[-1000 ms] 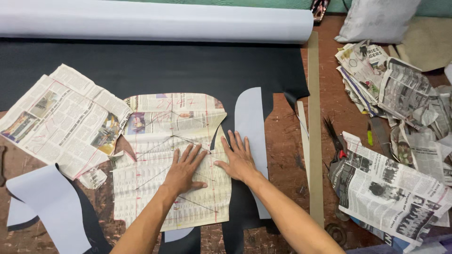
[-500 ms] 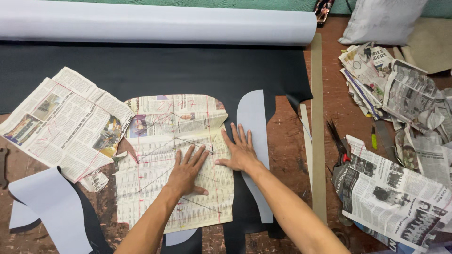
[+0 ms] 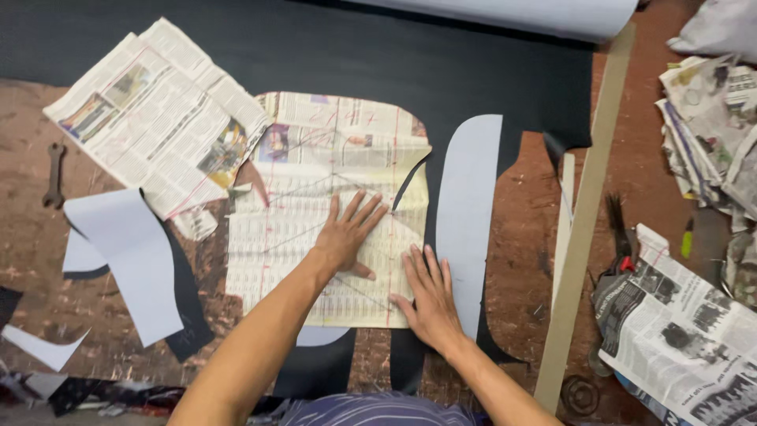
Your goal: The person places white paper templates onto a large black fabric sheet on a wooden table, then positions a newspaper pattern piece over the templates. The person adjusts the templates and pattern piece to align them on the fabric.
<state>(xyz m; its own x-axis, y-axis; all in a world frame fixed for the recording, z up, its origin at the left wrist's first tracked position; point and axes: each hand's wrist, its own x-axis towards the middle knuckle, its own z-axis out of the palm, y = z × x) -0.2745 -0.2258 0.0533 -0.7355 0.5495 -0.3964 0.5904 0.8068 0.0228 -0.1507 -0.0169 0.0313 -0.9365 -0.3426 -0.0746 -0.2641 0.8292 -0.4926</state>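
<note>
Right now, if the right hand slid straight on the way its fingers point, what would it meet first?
The right hand points up the table; it would first cross the newspaper pattern edge, probably near the curved black slit, then the black sheet.

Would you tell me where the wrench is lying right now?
In the head view, the wrench lies at the far left on the brown table, left of the folded newspaper.

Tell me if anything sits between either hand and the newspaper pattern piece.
Nothing visible does. The left hand lies flat on the marked newspaper pattern piece, and the right hand presses its lower right edge over the black sheet material.
</note>
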